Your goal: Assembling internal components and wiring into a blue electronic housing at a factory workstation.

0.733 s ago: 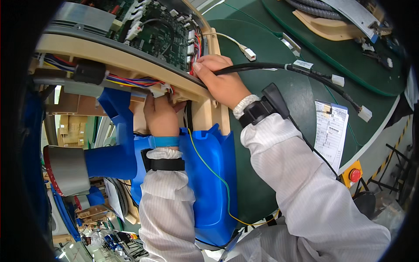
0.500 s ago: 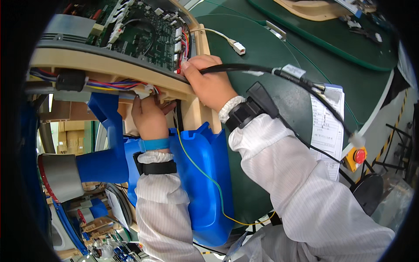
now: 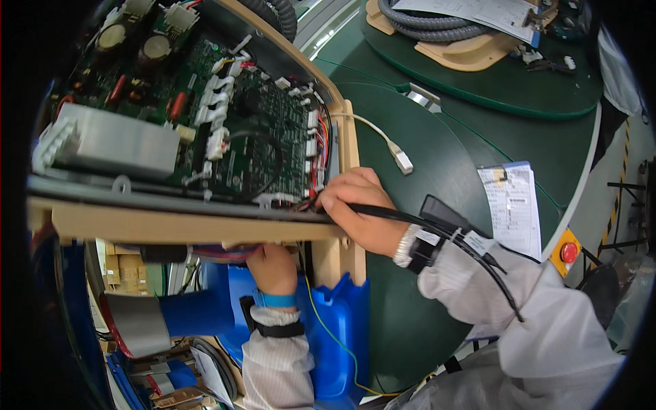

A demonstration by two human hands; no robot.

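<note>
Fingers of my right hand (image 3: 359, 208) are bent together and pinch a black cable (image 3: 478, 249) at the lower right corner of the circuit board (image 3: 225, 130). The fingertips press into the small connectors and red wires at the board's edge, at about 9 o'clock from my knuckles. The cable runs from the fingers over the back of my hand and my wrist toward 4 o'clock, across my white sleeve (image 3: 533, 321), where it carries some white tags.

My left hand (image 3: 273, 266) reaches up under the wooden frame (image 3: 184, 229) that holds the board. Its fingers are hidden behind the frame, so I cannot tell if they are spread or closed, or what they touch. Around this wrist I see a light blue band and a black strap. The blue plastic body (image 3: 338, 328) is just beside this forearm at 3 o'clock, and a thin yellow wire (image 3: 328, 328) goes down across it.

At 1 o'clock from my right hand a white connector (image 3: 403, 162) lies on the green table (image 3: 437, 150), apart from my fingers. A paper sheet (image 3: 512, 205) lies at 3 o'clock, with a red button (image 3: 568, 253) near it at 4 o'clock.
</note>
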